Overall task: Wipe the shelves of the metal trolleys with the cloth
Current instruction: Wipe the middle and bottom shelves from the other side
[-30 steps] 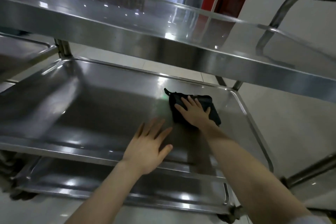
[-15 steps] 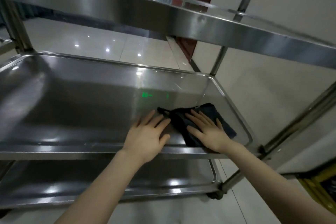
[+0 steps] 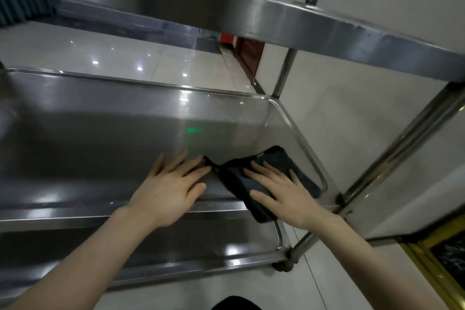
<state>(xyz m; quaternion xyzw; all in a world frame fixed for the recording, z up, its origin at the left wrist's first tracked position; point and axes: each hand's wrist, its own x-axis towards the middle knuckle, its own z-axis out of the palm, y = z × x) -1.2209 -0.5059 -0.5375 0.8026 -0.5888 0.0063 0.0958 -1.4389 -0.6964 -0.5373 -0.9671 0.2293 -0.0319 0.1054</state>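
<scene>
Dark cloth [image 3: 254,184] lies crumpled at the near right corner of the middle shelf [image 3: 105,138], one fold draped over the front lip. My right hand [image 3: 281,191] presses flat on it, fingers spread wide, palm down — not gripping, just pinning the fabric to the steel. My left hand [image 3: 173,186] rests open beside it on bare metal, fingertips just touching the cloth's pointed left end; it holds nothing and, I judge, only steadies me.

To do this corner well I should keep my palm weight even and push the cloth right into the curved rim [image 3: 307,156], where grime tends to gather, then drag it along the front edge. The hanging fold looks likely to slip off, so I would tuck it back under my palm first. The bottom shelf [image 3: 176,246] below and the top shelf [image 3: 251,10] overhead will each need a pass of their own — whether either is already clean I cannot tell.
</scene>
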